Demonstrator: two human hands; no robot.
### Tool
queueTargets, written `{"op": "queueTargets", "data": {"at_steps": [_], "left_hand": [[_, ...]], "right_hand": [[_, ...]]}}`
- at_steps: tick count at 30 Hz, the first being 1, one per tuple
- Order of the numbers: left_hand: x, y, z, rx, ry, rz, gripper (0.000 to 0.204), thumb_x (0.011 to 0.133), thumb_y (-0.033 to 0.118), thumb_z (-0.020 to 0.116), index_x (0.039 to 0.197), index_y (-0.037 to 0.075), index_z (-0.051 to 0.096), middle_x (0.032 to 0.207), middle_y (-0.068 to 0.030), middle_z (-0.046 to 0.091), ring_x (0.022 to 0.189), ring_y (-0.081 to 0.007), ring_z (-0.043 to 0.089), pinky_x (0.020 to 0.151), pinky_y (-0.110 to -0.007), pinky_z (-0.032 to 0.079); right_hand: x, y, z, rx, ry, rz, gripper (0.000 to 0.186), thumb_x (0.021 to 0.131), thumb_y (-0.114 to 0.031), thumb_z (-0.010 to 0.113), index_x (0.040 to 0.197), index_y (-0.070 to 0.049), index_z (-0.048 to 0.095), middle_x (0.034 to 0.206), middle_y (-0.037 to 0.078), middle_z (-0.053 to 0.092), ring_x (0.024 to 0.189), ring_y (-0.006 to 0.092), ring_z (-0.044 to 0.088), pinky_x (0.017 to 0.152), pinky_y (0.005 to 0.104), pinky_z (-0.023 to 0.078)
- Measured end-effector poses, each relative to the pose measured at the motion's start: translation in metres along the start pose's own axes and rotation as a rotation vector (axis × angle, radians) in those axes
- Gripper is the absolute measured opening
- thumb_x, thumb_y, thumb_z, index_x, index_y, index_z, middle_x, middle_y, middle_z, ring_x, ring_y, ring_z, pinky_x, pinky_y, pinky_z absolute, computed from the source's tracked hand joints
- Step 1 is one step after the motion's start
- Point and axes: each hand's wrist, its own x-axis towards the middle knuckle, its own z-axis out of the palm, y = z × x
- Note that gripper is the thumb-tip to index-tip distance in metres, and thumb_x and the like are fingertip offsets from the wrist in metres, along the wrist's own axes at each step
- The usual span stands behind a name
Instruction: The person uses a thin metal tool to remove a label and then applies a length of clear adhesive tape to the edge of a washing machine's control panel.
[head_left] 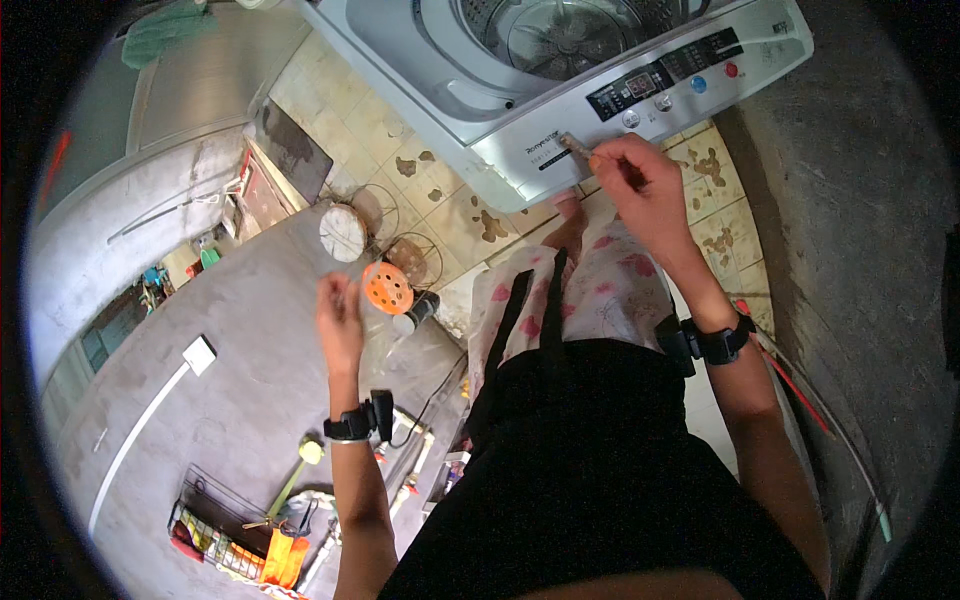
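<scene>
A top-loading washing machine (490, 150) stands in front of me, its drum (565, 40) uncovered. My right hand (645, 190) is by the front edge of its control panel (665, 75), thumb and fingers pinched together. From the fingertips sticks out a small light-brown strip (575, 146), over the machine's front rim; its kind is unclear. My left hand (340, 318) hangs in the air to the left, slightly blurred, its fingers loosely bent and a little apart. Nothing shows in it. It is nearest to an orange perforated stool seat (388, 288), without visible contact.
A round white-topped stool (343, 233) stands beside the orange one on the stained tile floor (450, 215). A wire basket (225, 530) and pipes (410, 480) are along the left wall. At right, a hose (850, 450) runs down by the dark wall.
</scene>
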Motion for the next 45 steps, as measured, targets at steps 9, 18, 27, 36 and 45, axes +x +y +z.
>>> {"op": "queueTargets", "data": {"at_steps": [9, 18, 27, 36, 45], "left_hand": [[0.033, 0.139, 0.075, 0.014, -0.247, 0.328, 0.011, 0.08, 0.003, 0.065, 0.078, 0.0, 0.054, 0.062, 0.0029, 0.044, 0.057, -0.0046, 0.037, 0.051, -0.019, 0.033], [0.054, 0.207, 0.116, -0.018, -0.392, 0.351, 0.009, 0.077, 0.003, 0.064, 0.085, 0.001, 0.06, 0.055, 0.0001, 0.04, 0.053, -0.007, 0.037, 0.05, -0.022, 0.034], [0.057, 0.185, 0.127, 0.146, -0.535, 0.249, 0.017, 0.077, 0.003, 0.065, 0.092, 0.003, 0.058, 0.059, -0.0009, 0.042, 0.055, -0.0094, 0.04, 0.052, -0.024, 0.037], [0.061, 0.206, 0.148, 0.028, -0.405, 0.276, 0.03, 0.078, 0.001, 0.063, 0.108, 0.003, 0.058, 0.062, 0.0028, 0.042, 0.056, -0.0061, 0.038, 0.052, -0.021, 0.035], [0.054, 0.203, 0.164, -0.212, -0.398, 0.13, 0.041, 0.079, -0.001, 0.061, 0.12, 0.001, 0.054, 0.065, 0.0069, 0.042, 0.058, -0.0022, 0.037, 0.053, -0.017, 0.033]], "right_hand": [[-0.007, -0.009, -0.006, -0.113, -0.043, -0.043, 0.007, 0.08, -0.005, 0.059, 0.085, -0.001, 0.059, 0.072, 0.005, 0.055, 0.056, 0.0109, 0.048, 0.052, 0.0237, 0.039], [-0.01, -0.001, -0.01, 0.313, 0.12, 0.32, 0.008, 0.081, -0.004, 0.062, 0.086, 0.002, 0.062, 0.066, -0.003, 0.055, 0.06, 0.0032, 0.048, 0.053, 0.0199, 0.04], [-0.01, 0.006, 0.012, 0.338, 0.203, 0.281, 0.009, 0.083, -0.006, 0.06, 0.083, 0.003, 0.063, 0.062, -0.001, 0.054, 0.053, 0.0029, 0.047, 0.046, 0.0189, 0.038], [-0.004, 0.006, 0.017, 0.132, 0.257, 0.236, 0.01, 0.077, -0.009, 0.061, 0.073, -0.001, 0.06, 0.062, 0.01, 0.058, 0.052, 0.0191, 0.057, 0.05, 0.0298, 0.043], [-0.003, 0.007, 0.016, 0.024, 0.268, 0.108, 0.007, 0.076, -0.008, 0.061, 0.073, -0.003, 0.057, 0.065, 0.012, 0.057, 0.056, 0.025, 0.058, 0.05, 0.0338, 0.043]]}}
